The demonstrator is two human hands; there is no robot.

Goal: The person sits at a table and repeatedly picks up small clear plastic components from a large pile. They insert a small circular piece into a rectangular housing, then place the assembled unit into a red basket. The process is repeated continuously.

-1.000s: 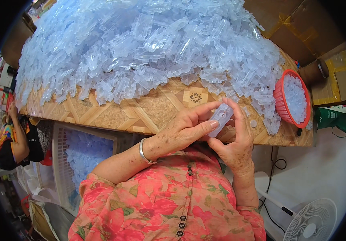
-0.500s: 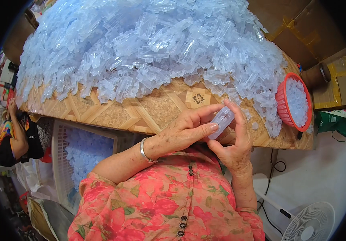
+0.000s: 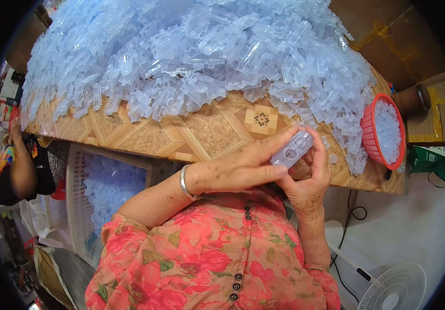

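Note:
A clear plastic piece [image 3: 291, 150] with round cut-outs is held between my two hands, just in front of the table's near edge. My right hand [image 3: 308, 188] curls around its right side, index finger near the upper end and thumb near the lower end. Against its left side lies my left hand [image 3: 243, 163], with the thumb at the lower end and the other fingers along the upper side. A silver bangle [image 3: 183, 183] circles my left wrist. Beyond my hands, a large heap of similar clear plastic pieces [image 3: 191, 57] covers most of the table [image 3: 202, 132].
A red basket [image 3: 370, 132] of small clear parts stands at the table's right end. Below the table on the left is a white crate [image 3: 76, 201] of pieces. A white fan [image 3: 395, 289] is at lower right, cardboard boxes [image 3: 388, 41] behind. Another person's arm [image 3: 23, 155] shows far left.
Both hands have shifted slightly right with the plastic piece. My left thumb has slid off its face toward the lower end, and more of the piece's round cut-outs show.

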